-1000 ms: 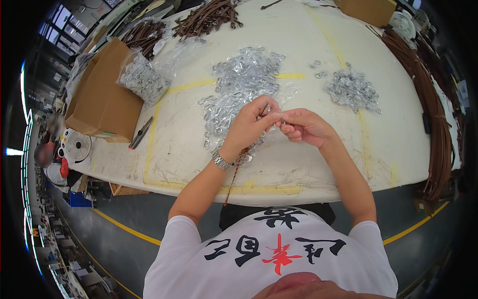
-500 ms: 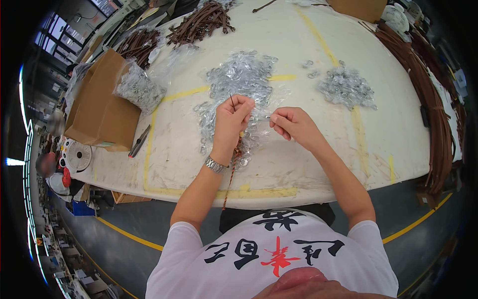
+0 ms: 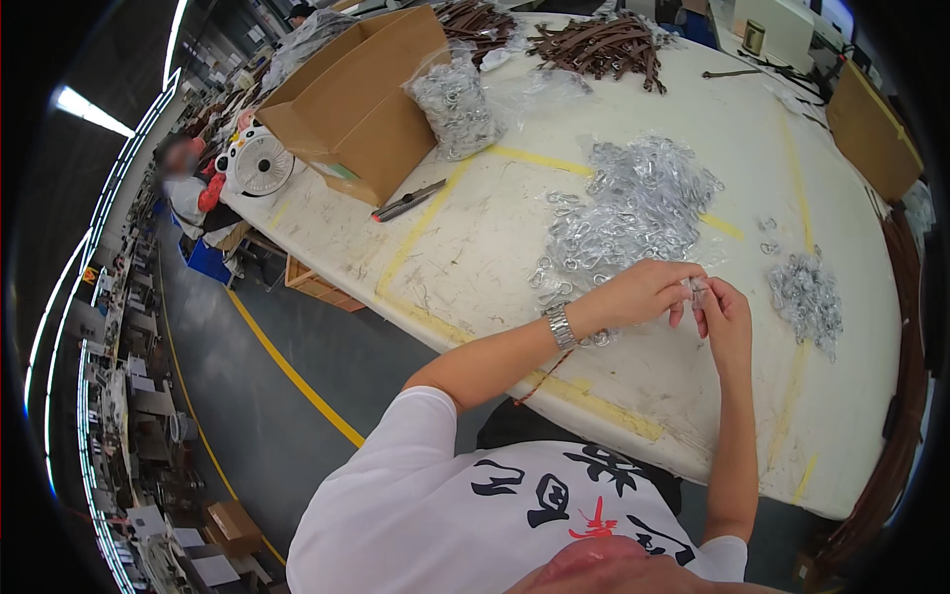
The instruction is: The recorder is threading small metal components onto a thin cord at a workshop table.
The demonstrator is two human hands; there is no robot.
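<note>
My left hand (image 3: 645,294), wearing a metal watch, reaches across to meet my right hand (image 3: 728,315). Between their fingertips both pinch a small clear plastic bag (image 3: 697,288); its contents are too small to make out. Just beyond my left hand spreads a large pile of silver metal hooks in clear little bags (image 3: 623,213). To the right of my right hand lies a smaller pile of similar bagged metal pieces (image 3: 807,300). A thin reddish braided cord (image 3: 546,378) runs beneath my left forearm toward the table's near edge.
An open cardboard box (image 3: 356,104) stands at the table's left, beside a filled plastic bag (image 3: 453,109). A utility knife (image 3: 408,201) lies before it. Brown straps (image 3: 604,48) are heaped at the back. A small white fan (image 3: 260,163) and another person (image 3: 188,183) are farther left.
The head view has swung left, so the table sits farther right in it. My hands, apart before, now meet at the small bag. The thin dark piece at my left fingers no longer shows.
</note>
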